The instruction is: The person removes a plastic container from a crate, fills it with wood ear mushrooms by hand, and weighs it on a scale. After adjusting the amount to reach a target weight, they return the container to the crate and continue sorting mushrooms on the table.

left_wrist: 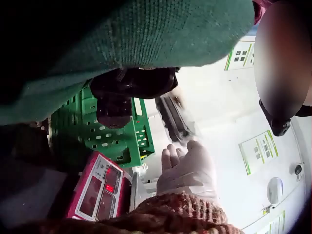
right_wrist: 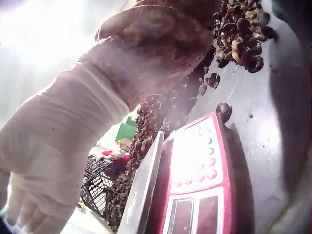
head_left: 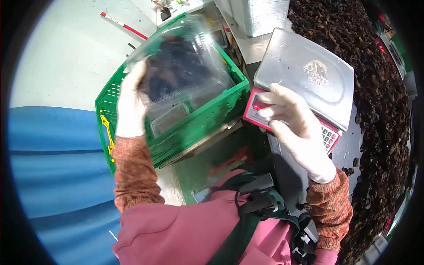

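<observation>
In the head view my white-gloved left hand grips the near left side of a clear plastic box, blurred and tilted over a green crate. Dark contents show through its wall. Another clear container lies lower inside the crate. My right hand, also gloved, hovers over the front edge of a red digital scale, fingers loosely bent and holding nothing. The scale's steel platform bears no box. In the right wrist view the right hand hangs beside the scale keypad.
A heap of small dark brown curled pieces covers the table right of the scale. White stacked trays stand behind it. A blue curtain hangs at left, and a red-and-white stick lies beyond the crate.
</observation>
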Motion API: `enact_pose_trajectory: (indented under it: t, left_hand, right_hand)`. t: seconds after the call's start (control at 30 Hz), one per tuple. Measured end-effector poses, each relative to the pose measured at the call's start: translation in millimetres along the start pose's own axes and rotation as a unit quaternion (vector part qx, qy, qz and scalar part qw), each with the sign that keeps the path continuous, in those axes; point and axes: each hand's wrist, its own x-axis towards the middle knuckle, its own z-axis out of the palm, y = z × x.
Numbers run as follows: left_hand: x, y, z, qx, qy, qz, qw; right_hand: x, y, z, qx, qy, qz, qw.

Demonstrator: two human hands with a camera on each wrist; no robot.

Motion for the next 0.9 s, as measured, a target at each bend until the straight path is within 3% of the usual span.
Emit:
enact_pose_trajectory:
  t: [0.03, 0.07, 0.13, 0.17, 0.23, 0.3, 0.33, 0.37, 0.47, 0.5, 0.57, 0.63, 0.67, 0.77, 0.8, 0.83, 0.87, 0.9]
  left_hand:
    - [3, 7, -34, 0.038, 0.072, -0.016, 0.997]
    - [-2, 21, -66, 0.013, 0.117, -0.069, 0.991]
    - [-4, 51, -167, 0.102, 0.216, -0.084, 0.967]
    - [-8, 54, -206, 0.107, 0.25, -0.123, 0.954]
    - [-6, 48, -298, 0.126, 0.283, -0.117, 0.944]
    - [-5, 50, -341, 0.147, 0.306, -0.132, 0.931]
    - [-4, 49, -323, 0.314, 0.392, -0.198, 0.842]
    - [-1, 46, -304, 0.466, 0.457, -0.256, 0.713]
    - [20, -22, -386, 0.658, 0.384, -0.226, 0.607]
    - [17, -56, -440, 0.556, 0.327, -0.151, 0.749]
    - [8, -78, -382, 0.73, 0.25, -0.177, 0.611]
    - [2, -89, -356, 0.778, 0.204, -0.268, 0.531]
    - [-8, -93, -340, 0.818, 0.225, -0.218, 0.483]
    - [-1, -67, -315, 0.815, 0.185, -0.174, 0.522]
    - [8, -39, -261, 0.657, 0.15, -0.393, 0.626]
    - [4, -36, -241, 0.534, 0.122, -0.503, 0.669]
    - [-8, -39, -217, 0.5, 0.089, -0.54, 0.671]
    - [-24, -68, -229, 0.471, 0.047, -0.555, 0.684]
  right_hand:
    - [-7, -6, -5, -0.039, 0.026, -0.012, 0.999]
    - [-15, -16, -11, -0.012, 0.076, 0.033, 0.996]
    - [-31, 7, -28, -0.023, 0.136, 0.056, 0.989]
    - [-38, 9, -41, -0.075, 0.161, 0.045, 0.983]
    - [-54, 9, -49, -0.123, 0.207, 0.071, 0.968]
    - [-70, 11, -50, -0.118, 0.228, 0.082, 0.963]
    - [-77, 13, -51, -0.107, 0.238, 0.085, 0.962]
    - [-85, 15, -55, -0.097, 0.249, 0.087, 0.96]
    - [-106, 21, -65, -0.092, 0.32, 0.088, 0.939]
    - [-114, 25, -72, -0.078, 0.337, 0.077, 0.935]
    - [-126, 24, -74, -0.07, 0.352, 0.055, 0.932]
    - [-139, 20, -72, -0.078, 0.377, 0.058, 0.921]
    - [-148, 19, -73, -0.084, 0.381, 0.066, 0.918]
    - [-169, 24, -82, -0.093, 0.394, 0.077, 0.911]
    - [-175, 26, -84, -0.095, 0.397, 0.079, 0.91]
    - [-178, 28, -84, -0.095, 0.399, 0.083, 0.908]
    - [-179, 31, -84, -0.089, 0.401, 0.083, 0.908]
    - [-179, 34, -84, -0.082, 0.404, 0.08, 0.908]
